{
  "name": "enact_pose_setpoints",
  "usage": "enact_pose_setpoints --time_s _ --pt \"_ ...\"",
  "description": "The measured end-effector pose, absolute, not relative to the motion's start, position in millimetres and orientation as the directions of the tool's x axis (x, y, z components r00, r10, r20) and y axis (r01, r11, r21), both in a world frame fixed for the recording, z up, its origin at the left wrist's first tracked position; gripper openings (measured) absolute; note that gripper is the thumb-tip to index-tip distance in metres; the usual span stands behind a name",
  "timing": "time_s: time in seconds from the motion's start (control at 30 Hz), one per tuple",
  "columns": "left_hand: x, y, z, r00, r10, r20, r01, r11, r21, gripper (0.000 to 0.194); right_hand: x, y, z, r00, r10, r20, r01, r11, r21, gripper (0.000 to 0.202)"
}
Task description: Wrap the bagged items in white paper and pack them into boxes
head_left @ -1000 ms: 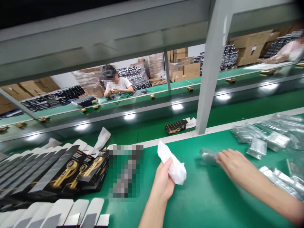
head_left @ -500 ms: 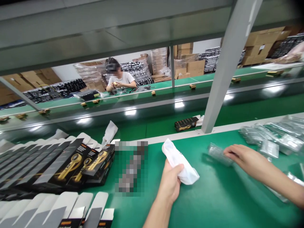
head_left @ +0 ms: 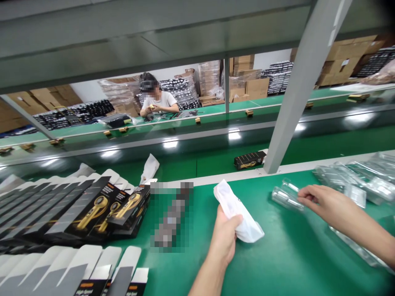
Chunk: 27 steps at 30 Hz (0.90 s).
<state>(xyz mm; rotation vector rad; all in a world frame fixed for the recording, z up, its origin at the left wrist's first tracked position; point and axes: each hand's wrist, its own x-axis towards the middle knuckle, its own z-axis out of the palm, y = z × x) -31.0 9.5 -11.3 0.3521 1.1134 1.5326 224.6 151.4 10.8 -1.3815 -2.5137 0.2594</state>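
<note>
A big green table [head_left: 277, 263] fills the near part of the view; behind it runs a long green belt [head_left: 339, 142], and a grey post [head_left: 296, 98] leans up from the table's far edge; a black box [head_left: 249, 159] lies on the belt just left of the post's foot, with something white at its right end; far back, another person [head_left: 156, 100] sits at a second green table with both hands close together.

On the left of the near table lies a wide fan of flat black boxes [head_left: 61, 213] with gold pictures on them; more flat boxes with white flaps [head_left: 77, 273] lie in a row at the bottom left; a white bag [head_left: 149, 168] sticks up behind the fan; on the right sits a heap of clear plastic packs [head_left: 354, 181].

The left hand [head_left: 226, 238] is in the middle, closed around the near end of a white wrapped bundle [head_left: 237, 211]; the bundle sticks out past the thumb and fingers, up and to the left and also down to the right, and its low end rests on the table.

The right hand [head_left: 321, 201] is off to the right, well apart from the left hand; its fingers are curled and pinch the right end of a small clear plastic pack [head_left: 285, 196]; the pack points left from the fingertips, lifted a little off the table, between the bundle and the heap.
</note>
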Motion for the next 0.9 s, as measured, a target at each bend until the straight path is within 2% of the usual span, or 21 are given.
enact_pose_setpoints --time_s 0.17,0.27,0.3,0.37,0.43,0.5,0.6,0.7,0.9 --pt "-29.5 9.9 -9.5 -0.317 0.891 -0.326 -0.603 0.076 0.794 0.056 219.4 139.3 35.4 -0.443 0.879 0.175 0.802 0.476 -0.361 0.022" --pt "-25.9 10.6 -10.5 -0.33 0.897 -0.295 -0.567 0.061 0.822 0.062 186.0 109.6 49.0 -0.429 0.868 0.252 0.702 0.495 -0.511 0.025" --pt "-24.3 10.4 -10.8 -0.344 0.898 -0.276 -0.54 0.052 0.84 0.063 170.4 97.4 51.2 -0.458 0.844 0.279 0.623 0.529 -0.576 0.023" --pt "-21.1 9.1 -10.8 -0.377 0.897 -0.233 -0.457 0.039 0.889 0.061 138.2 74.0 52.0 -0.6 0.774 0.201 0.504 0.561 -0.657 0.018" --pt "-19.1 6.6 -9.2 -0.382 0.905 -0.189 -0.376 0.034 0.926 0.058 112.0 57.0 49.1 -0.68 0.721 0.134 0.448 0.553 -0.702 0.017" --pt "-18.6 3.7 -6.8 -0.356 0.921 -0.157 -0.345 0.026 0.938 0.054 97.2 48.9 44.2 -0.702 0.701 0.129 0.418 0.552 -0.721 0.018" --pt "-20.0 0.1 -4.8 -0.305 0.948 -0.094 -0.363 -0.025 0.931 0.055 94.2 49.4 34.4 -0.685 0.704 0.189 0.388 0.572 -0.723 0.018" --pt "-21.4 -2.2 -7.8 -0.213 0.977 -0.02 -0.455 -0.081 0.887 0.061 99.1 52.1 23.2 -0.679 0.693 0.244 0.377 0.614 -0.694 0.016" --pt "-19.4 -5.1 -11.3 -0.157 0.988 -0.007 -0.554 -0.082 0.829 0.066 99.1 44.2 3.9 -0.668 0.588 0.457 0.374 0.796 -0.477 0.014"
